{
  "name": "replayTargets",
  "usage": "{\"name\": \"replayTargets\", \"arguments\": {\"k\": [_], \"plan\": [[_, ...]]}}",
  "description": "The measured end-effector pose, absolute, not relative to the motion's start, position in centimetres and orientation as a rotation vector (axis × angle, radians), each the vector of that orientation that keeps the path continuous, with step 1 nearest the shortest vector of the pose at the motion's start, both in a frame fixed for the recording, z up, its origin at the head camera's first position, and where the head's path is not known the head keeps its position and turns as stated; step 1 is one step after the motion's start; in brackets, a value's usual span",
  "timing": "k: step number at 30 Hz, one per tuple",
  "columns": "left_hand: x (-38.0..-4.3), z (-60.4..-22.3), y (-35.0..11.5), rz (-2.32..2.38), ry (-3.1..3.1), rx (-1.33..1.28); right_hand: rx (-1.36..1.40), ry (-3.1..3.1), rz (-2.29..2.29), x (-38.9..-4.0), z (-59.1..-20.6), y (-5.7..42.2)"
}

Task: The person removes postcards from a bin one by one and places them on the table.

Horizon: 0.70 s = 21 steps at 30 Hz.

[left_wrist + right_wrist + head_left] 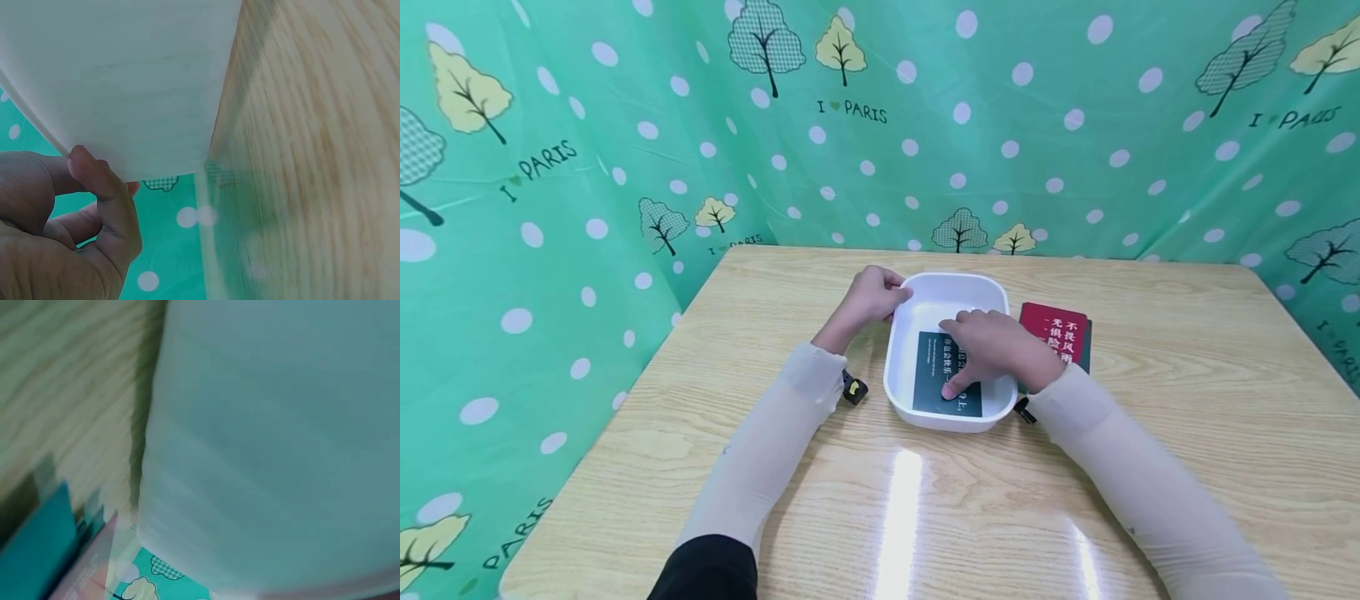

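A white plastic basin [951,287] stands on the wooden table. My left hand [874,293] grips its far-left rim; the left wrist view shows the thumb and curled fingers of that hand [94,219] at the edge of the basin [144,81]. Inside the basin lies a dark green card or booklet [931,379] with white print. Over it spreads my right hand [992,343], the thumb on its face and the other fingers near its far edge. The basin wall [262,444] hides this hand in the right wrist view.
Right of the basin lies a red booklet [1041,319] with white characters, overlapping a dark green one [1086,346]. Their edges show beside the basin in the right wrist view. A green dotted curtain [880,183] hangs behind the table [1165,367].
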<state>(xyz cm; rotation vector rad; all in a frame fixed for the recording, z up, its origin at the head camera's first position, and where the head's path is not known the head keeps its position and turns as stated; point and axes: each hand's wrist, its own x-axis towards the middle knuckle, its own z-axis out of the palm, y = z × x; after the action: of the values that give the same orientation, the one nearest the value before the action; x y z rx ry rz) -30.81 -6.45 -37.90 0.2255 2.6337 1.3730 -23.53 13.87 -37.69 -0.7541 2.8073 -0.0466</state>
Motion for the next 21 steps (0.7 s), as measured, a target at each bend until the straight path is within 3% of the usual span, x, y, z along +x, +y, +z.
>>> {"name": "replayTargets", "arguments": {"k": [21], "plan": [[-30.75, -37.71, -6.45, 1.371, 2.618, 0.211, -0.738, 2.850, -0.136, -23.63, -37.41, 13.75]]}}
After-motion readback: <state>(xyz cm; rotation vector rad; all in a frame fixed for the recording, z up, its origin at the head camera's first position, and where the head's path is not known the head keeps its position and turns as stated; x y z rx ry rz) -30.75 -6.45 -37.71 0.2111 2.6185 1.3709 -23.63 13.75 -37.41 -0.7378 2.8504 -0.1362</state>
